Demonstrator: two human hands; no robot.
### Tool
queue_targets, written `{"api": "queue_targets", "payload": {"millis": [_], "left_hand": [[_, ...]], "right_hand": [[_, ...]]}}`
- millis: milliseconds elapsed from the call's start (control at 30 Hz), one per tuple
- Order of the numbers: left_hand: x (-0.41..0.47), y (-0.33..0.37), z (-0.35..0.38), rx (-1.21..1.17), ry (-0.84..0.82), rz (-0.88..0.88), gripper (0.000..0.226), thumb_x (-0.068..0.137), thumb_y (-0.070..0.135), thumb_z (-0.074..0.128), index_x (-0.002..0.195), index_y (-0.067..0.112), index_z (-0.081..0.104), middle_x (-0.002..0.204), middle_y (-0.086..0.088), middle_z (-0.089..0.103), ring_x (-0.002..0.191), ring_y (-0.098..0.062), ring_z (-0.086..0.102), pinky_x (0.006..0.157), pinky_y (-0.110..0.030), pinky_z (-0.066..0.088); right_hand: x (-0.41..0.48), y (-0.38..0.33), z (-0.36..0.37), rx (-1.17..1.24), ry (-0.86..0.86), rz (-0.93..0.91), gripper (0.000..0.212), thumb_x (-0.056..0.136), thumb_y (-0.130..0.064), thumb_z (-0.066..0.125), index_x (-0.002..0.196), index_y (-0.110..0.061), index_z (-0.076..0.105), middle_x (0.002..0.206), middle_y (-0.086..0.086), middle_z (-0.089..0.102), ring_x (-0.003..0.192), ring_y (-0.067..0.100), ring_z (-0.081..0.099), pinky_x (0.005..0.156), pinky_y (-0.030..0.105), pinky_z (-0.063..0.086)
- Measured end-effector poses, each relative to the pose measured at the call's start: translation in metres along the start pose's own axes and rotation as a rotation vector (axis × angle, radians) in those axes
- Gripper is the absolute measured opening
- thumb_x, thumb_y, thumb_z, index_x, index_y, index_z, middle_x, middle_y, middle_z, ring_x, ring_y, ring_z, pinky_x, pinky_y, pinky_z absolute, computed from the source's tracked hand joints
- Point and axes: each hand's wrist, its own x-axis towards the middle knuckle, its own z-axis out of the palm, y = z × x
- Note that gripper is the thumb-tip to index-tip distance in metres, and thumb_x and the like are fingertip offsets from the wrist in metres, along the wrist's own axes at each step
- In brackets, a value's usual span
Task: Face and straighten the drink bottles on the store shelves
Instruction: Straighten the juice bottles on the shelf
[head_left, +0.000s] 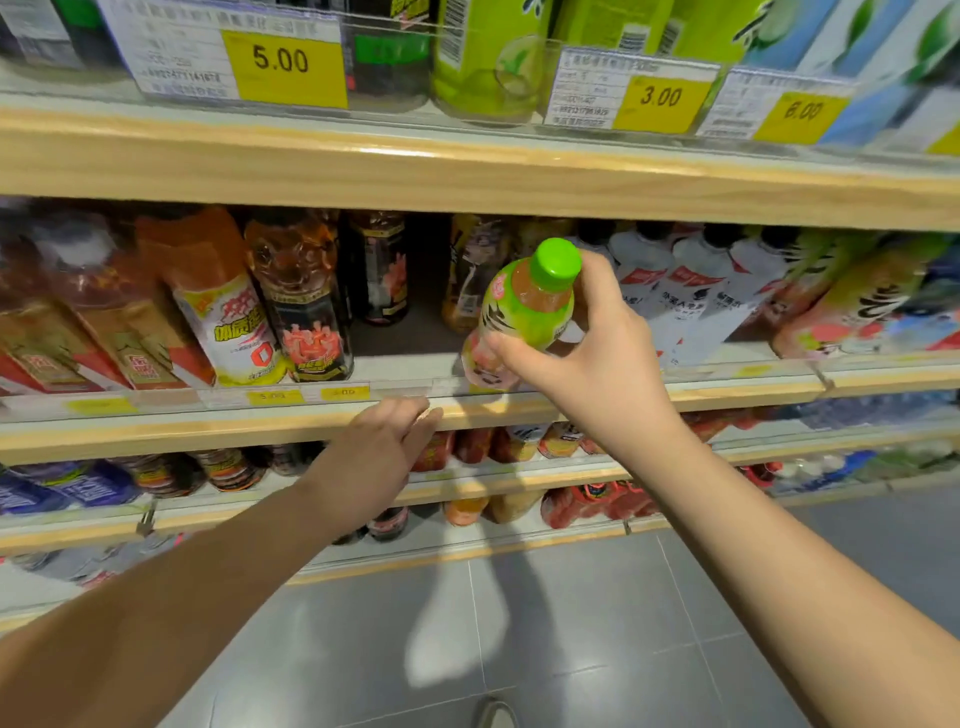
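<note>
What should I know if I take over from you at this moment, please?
Right hand: grips the green-capped bottle near its top, tilted, at the front of the middle shelf.
Left hand: holds nothing, fingers loosely curled at that shelf's front edge.
Done: the dark bottle to the left stands at the front.
Left: set the held bottle upright, label forward, probably by the gap beside it; then check the other rows.
</note>
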Motion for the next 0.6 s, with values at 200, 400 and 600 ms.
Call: {"api": "queue_targets", "payload": {"millis": [200,400,600], "left_hand": [[0.030,0.037,-0.003,0.092,0.020,0.126,0.051,0.090,0.002,0.034,0.138,0.002,0.051,0.138,-0.016,0.054,0.123,-0.033,0.054,0.100,-0.043,0.046],[0.057,0.075,0.006,0.228,0.022,0.130,0.050,0.074,-0.003,0.055,0.124,-0.005,0.063,0.122,-0.023,0.064,0.107,-0.038,0.064,0.089,-0.045,0.054],[0.091,0.112,0.027,0.269,-0.068,0.044,0.066,0.073,0.001,0.063,0.137,-0.003,0.049,0.133,-0.022,0.052,0.116,-0.038,0.052,0.096,-0.048,0.048]], "right_hand": [[-0.023,0.023,-0.047,-0.012,0.089,0.086,0.063,0.079,-0.048,0.085,0.129,-0.032,0.050,0.110,-0.019,0.067,0.105,0.000,0.064,0.084,0.017,0.049],[-0.038,0.060,-0.100,-0.010,0.159,0.143,0.059,0.079,-0.049,0.085,0.125,-0.033,0.052,0.109,-0.020,0.068,0.102,-0.001,0.065,0.082,0.015,0.047],[-0.050,0.109,-0.158,-0.036,0.197,0.166,0.061,0.077,-0.053,0.084,0.126,-0.035,0.053,0.106,-0.026,0.067,0.098,-0.007,0.063,0.076,0.007,0.044]]}}
